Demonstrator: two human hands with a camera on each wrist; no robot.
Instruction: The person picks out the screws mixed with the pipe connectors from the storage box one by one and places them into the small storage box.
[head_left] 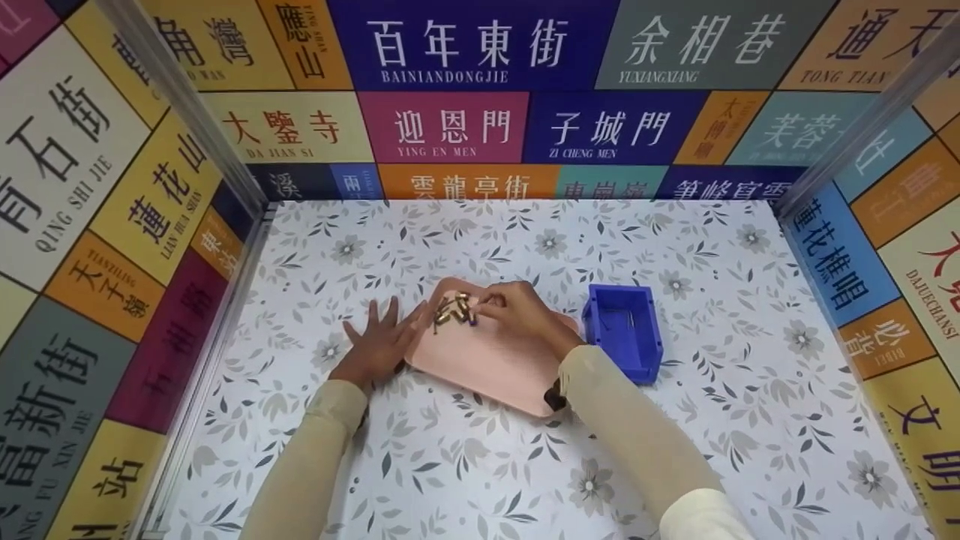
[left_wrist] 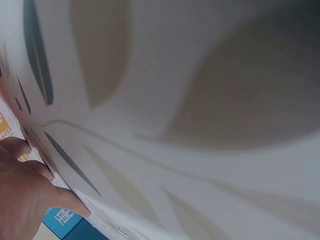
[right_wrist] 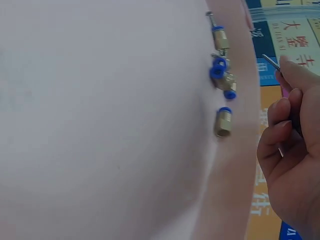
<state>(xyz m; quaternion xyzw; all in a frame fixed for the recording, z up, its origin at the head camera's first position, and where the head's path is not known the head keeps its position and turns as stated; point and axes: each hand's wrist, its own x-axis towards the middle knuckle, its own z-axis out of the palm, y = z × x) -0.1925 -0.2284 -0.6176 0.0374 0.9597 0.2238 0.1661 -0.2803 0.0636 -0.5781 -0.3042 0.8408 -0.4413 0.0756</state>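
Observation:
My right hand point(head_left: 521, 307) is over the far part of a pink tray point(head_left: 480, 367), pinching a thin screw point(right_wrist: 271, 62) between thumb and fingertips. In the right wrist view the screw's threaded tip points up and left. Close by, at the tray's far left end, lies a small heap of brass fittings with blue collars point(right_wrist: 223, 122), with a screw point(right_wrist: 210, 19) among them. My left hand point(head_left: 379, 341) rests at the tray's left edge, fingers straight and spread. Only its thumb and some fingers point(left_wrist: 30, 192) show in the left wrist view.
Right of the tray stands a blue bin point(head_left: 626, 349) holding a few thin metal pieces like screws. Both sit on a flower-patterned tabletop point(head_left: 465, 236). Panels with printed signs point(head_left: 450, 120) rise at the back and both sides.

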